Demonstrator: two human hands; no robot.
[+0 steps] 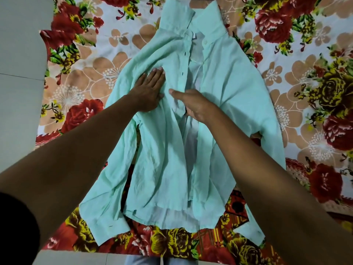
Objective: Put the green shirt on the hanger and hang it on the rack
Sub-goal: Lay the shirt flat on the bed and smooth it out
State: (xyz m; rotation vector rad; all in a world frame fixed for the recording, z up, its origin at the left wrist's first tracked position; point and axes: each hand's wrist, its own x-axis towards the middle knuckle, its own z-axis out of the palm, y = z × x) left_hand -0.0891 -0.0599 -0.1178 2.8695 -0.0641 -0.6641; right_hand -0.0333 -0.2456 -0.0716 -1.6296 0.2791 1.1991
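**While the shirt lies unbuttoned, no hanger is in sight**

While the shirt (pixel 225 92) lies spread face-up on the floral bedsheet (pixel 305 92), collar away from the person and sleeves trailing toward the near edge, the work looks to be at the preparing step: opening the front so a hanger can go in. The left hand (pixel 149 90) rests flat on the left front panel, fingers straight, pinning the cloth. The right hand (pixel 194 104) is at the placket beside it, thumb stretched out; its fingers are hidden under the hand, so I cannot tell whether they pinch the edge. The front already gapes along the middle, showing the pale inner side. Neither hanger nor rack shows. Next, I judge, the front needs parting wide at the collar and a hanger fetched and slipped into the shoulders.
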